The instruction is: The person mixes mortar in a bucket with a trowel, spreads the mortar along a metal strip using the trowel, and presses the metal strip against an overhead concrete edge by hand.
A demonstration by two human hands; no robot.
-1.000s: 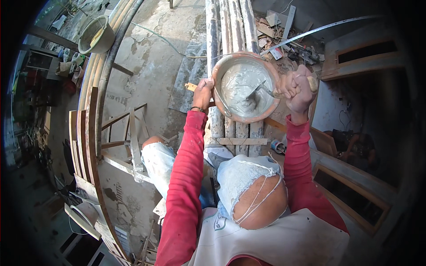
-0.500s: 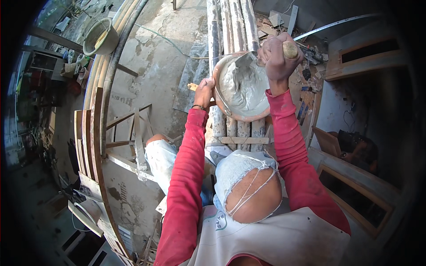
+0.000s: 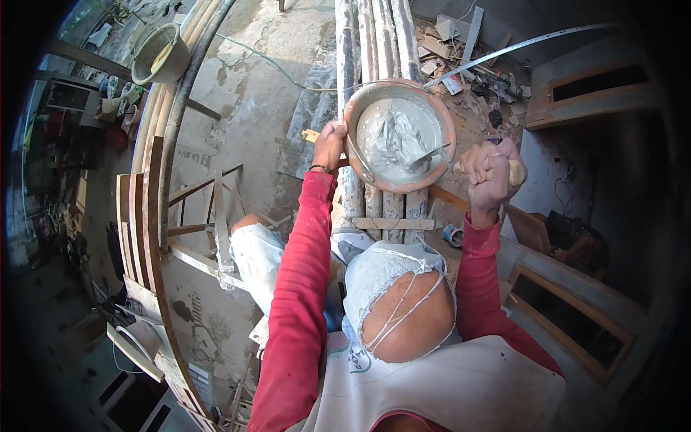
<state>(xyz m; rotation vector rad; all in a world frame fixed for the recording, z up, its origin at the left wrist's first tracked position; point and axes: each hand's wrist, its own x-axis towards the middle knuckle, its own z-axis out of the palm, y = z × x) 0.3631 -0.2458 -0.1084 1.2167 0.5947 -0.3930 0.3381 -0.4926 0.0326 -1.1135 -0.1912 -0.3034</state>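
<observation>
Right hand (image 3: 493, 171) is clenched on a trowel (image 3: 426, 158), its blade in the grey mix (image 3: 389, 140) inside the bucket (image 3: 351, 119) at upper centre; left hand (image 3: 329, 146) grasps that bucket's left rim. Poles (image 3: 353, 200) lie beneath it, with rubble (image 3: 497, 88) at upper right and a pail (image 3: 173, 67), something yellowish inside, at upper left.

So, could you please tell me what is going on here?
A person in red sleeves is working a bucket of wet grey mix. The left hand holds the bucket by its left rim, while the right hand grips the handle of a trowel, its blade dipped in the mix near the right side. The bucket is on a row of pale poles.
</observation>
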